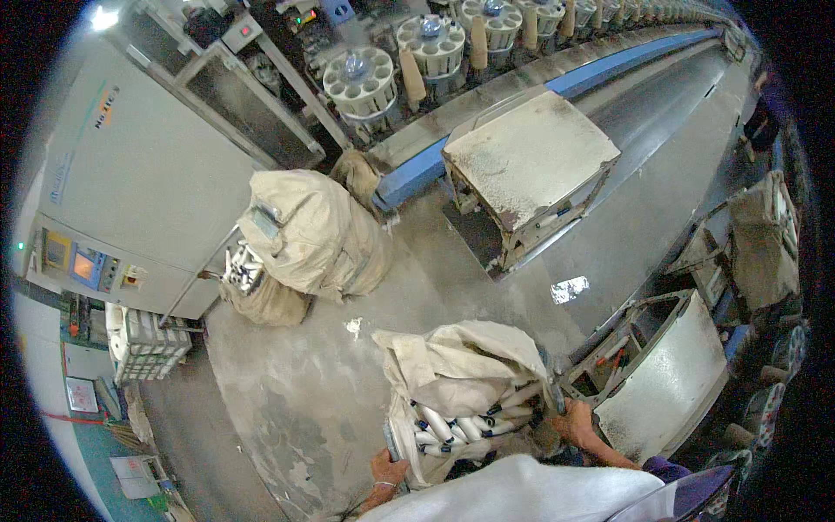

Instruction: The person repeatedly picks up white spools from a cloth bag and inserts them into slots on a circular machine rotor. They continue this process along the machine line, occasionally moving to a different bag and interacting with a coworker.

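Note:
Directly before me stands a cream canvas sack (417, 357) with its mouth wide and its rim folded. Inside it lie several white yarn bobbins (470, 426) with dark ends. At the sack's near left edge, my left hand (389, 470) is closed around the rim beside a grey grip. My right hand (574, 424) is closed at the opposite side of the rim, close to another grey grip. The palm sides of both hands are hidden. Part of the sack's near side is covered by my white-clothed front.
A bulging cloth sack (322, 230) and a smaller sack of bobbins (248, 274) stand ahead left by a grey machine cabinet (165, 165). A worn metal-topped cart (531, 148) is ahead. Another cart (665, 374) stands close right. Spinning machinery (430, 48) lines the back.

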`<state>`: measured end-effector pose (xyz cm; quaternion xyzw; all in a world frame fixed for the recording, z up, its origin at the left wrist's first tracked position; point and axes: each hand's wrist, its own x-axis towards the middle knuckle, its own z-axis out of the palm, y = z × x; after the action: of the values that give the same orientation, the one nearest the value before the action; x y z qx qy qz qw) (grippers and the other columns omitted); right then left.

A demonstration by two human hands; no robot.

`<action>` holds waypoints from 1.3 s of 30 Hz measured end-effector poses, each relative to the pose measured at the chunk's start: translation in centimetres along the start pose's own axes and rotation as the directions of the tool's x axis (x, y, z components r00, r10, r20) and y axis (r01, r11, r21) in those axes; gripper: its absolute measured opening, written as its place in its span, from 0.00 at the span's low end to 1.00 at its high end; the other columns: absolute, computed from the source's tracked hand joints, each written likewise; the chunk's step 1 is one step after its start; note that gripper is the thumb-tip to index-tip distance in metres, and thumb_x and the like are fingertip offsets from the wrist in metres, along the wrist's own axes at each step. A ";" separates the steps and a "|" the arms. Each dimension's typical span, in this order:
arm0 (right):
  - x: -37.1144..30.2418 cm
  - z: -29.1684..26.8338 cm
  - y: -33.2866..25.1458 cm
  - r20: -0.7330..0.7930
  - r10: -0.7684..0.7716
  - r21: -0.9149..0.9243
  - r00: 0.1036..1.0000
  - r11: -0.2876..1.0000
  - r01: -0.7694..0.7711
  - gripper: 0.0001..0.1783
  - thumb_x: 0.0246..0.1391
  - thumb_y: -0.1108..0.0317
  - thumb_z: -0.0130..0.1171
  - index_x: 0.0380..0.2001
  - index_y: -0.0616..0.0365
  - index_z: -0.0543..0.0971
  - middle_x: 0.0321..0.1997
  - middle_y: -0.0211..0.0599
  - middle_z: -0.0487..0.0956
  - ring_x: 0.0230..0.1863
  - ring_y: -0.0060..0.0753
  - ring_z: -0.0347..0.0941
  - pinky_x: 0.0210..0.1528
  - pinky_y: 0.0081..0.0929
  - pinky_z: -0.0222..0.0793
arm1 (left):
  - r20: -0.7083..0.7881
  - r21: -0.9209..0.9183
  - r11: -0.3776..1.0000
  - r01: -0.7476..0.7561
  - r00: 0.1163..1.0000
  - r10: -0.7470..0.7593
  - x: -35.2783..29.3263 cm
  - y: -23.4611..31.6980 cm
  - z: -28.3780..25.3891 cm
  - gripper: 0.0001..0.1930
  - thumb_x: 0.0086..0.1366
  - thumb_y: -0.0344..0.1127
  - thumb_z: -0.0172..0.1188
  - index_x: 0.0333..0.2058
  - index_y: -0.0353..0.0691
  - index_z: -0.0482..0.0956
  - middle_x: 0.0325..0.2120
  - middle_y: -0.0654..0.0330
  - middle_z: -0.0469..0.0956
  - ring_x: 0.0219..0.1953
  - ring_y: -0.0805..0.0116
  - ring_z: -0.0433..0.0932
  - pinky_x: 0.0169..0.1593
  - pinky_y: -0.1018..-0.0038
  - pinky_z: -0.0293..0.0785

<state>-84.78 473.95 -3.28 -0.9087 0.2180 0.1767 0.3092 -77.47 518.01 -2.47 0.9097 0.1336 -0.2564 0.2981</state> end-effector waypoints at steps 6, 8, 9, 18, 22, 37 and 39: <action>0.2 -8.6 -4.8 -0.137 -0.206 0.156 0.969 0.961 0.226 0.16 0.38 0.64 0.59 0.26 0.68 0.72 0.20 0.56 0.73 0.26 0.62 0.71 0.28 0.49 0.66 | -0.193 0.280 0.954 -0.110 0.967 0.168 -7.8 7.8 -5.5 0.17 0.40 0.40 0.64 0.24 0.30 0.76 0.20 0.48 0.77 0.22 0.50 0.76 0.30 0.59 0.72; 0.8 -14.2 -7.3 -0.107 -0.304 0.134 0.947 0.939 0.317 0.15 0.36 0.68 0.57 0.27 0.72 0.74 0.21 0.60 0.74 0.25 0.63 0.72 0.31 0.48 0.69 | -0.179 0.293 0.955 0.046 0.984 0.008 -10.6 12.0 -9.9 0.16 0.41 0.38 0.63 0.24 0.29 0.76 0.17 0.50 0.76 0.20 0.59 0.75 0.26 0.63 0.70; 1.3 -17.0 -8.7 -0.087 -0.318 0.145 0.944 0.934 0.328 0.14 0.36 0.69 0.57 0.25 0.72 0.75 0.20 0.61 0.74 0.24 0.62 0.72 0.31 0.46 0.70 | -0.170 0.140 0.988 0.062 0.985 -0.038 -11.7 13.9 -12.5 0.15 0.42 0.37 0.63 0.24 0.29 0.76 0.16 0.52 0.76 0.19 0.63 0.74 0.25 0.65 0.70; -4.4 -24.6 -10.7 -0.026 -0.236 -0.040 0.971 0.971 0.235 0.10 0.31 0.70 0.56 0.22 0.64 0.75 0.23 0.58 0.76 0.29 0.63 0.74 0.38 0.51 0.71 | -0.093 0.114 0.981 -0.159 0.981 0.170 -15.9 19.8 -13.4 0.12 0.43 0.33 0.63 0.20 0.30 0.71 0.14 0.52 0.71 0.18 0.65 0.70 0.25 0.65 0.66; -6.2 -24.8 -6.4 -0.084 -0.156 -0.049 0.984 0.987 0.152 0.10 0.32 0.71 0.55 0.24 0.63 0.76 0.23 0.59 0.76 0.30 0.63 0.74 0.40 0.53 0.71 | -0.175 0.192 0.963 -0.187 0.959 0.222 -14.8 20.1 -9.7 0.13 0.45 0.34 0.60 0.24 0.31 0.68 0.14 0.49 0.66 0.17 0.53 0.66 0.26 0.60 0.64; 5.1 -43.4 -12.3 -0.601 -0.458 -0.052 0.655 0.840 0.541 0.08 0.31 0.74 0.54 0.21 0.67 0.76 0.22 0.59 0.76 0.29 0.63 0.75 0.38 0.50 0.72 | -0.247 -0.285 0.882 -0.376 0.918 0.311 -7.4 40.1 -7.6 0.06 0.48 0.26 0.57 0.26 0.31 0.74 0.20 0.69 0.72 0.22 0.79 0.66 0.27 0.78 0.66; 11.0 -44.9 -13.3 -0.616 -0.449 -0.051 0.647 0.843 0.536 0.08 0.31 0.75 0.53 0.20 0.67 0.75 0.21 0.59 0.75 0.28 0.63 0.74 0.36 0.51 0.71 | -0.292 -0.254 0.852 -0.459 0.876 0.385 -2.5 44.8 -8.0 0.06 0.48 0.26 0.57 0.27 0.31 0.75 0.21 0.69 0.73 0.23 0.79 0.66 0.28 0.78 0.66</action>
<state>-60.46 451.59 31.72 -0.9171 0.0611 -0.2299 0.3200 -58.74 487.48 25.68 0.8806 0.0023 -0.0522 0.4710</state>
